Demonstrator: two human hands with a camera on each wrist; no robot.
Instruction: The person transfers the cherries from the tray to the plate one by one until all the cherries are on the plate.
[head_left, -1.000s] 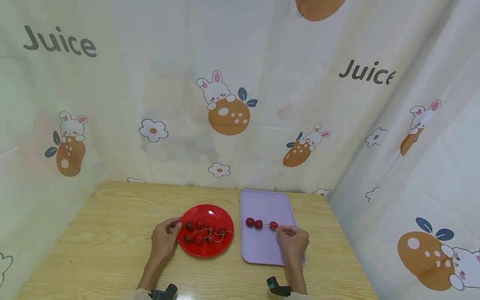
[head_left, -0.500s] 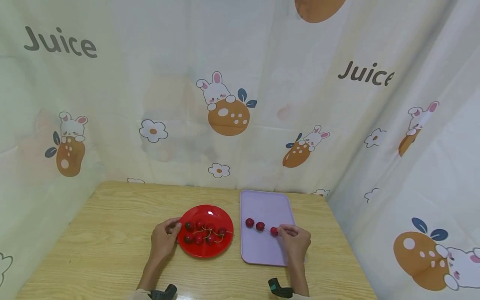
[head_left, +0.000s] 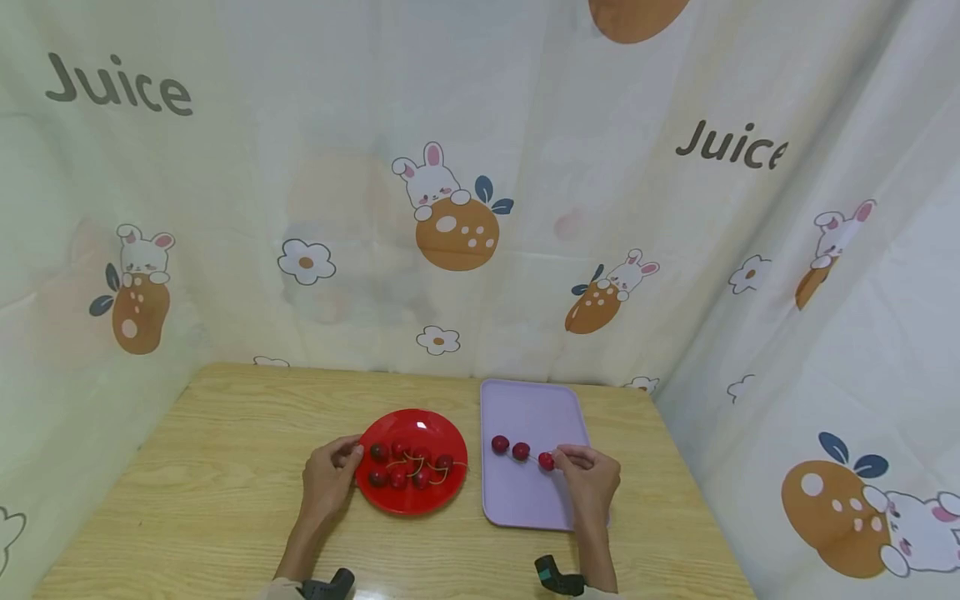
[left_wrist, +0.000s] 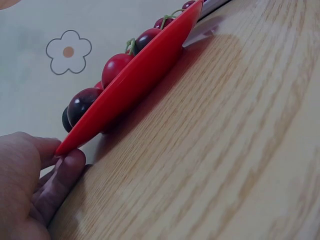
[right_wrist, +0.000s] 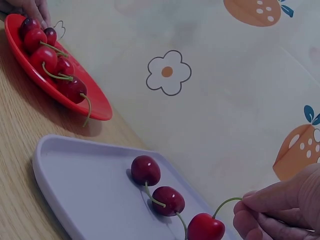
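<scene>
My left hand [head_left: 328, 479] pinches the left rim of a red plate [head_left: 408, 503] between thumb and fingers. Several dark red cherries [left_wrist: 118, 69] with green stems lie on that plate. Over the lilac tray [head_left: 521, 504], my right hand [head_left: 591, 483] pinches the green stem of a bright red cherry [right_wrist: 206, 227] by its end. Two darker cherries, one at the left [right_wrist: 145, 170] and one in the middle [right_wrist: 168, 201], lie on the tray, forming a row with the held one. Whether the held cherry touches the tray is hard to tell.
Plate and tray stand side by side on a wooden table [head_left: 225, 467], with a narrow gap between them. A printed curtain [head_left: 352, 167] with rabbits, fruit and flowers closes off the back and both sides.
My right hand has brought the held cherry slightly nearer the tray's front. The middle cherry has shifted a little to the right. My left hand and the plate look unmoved.
</scene>
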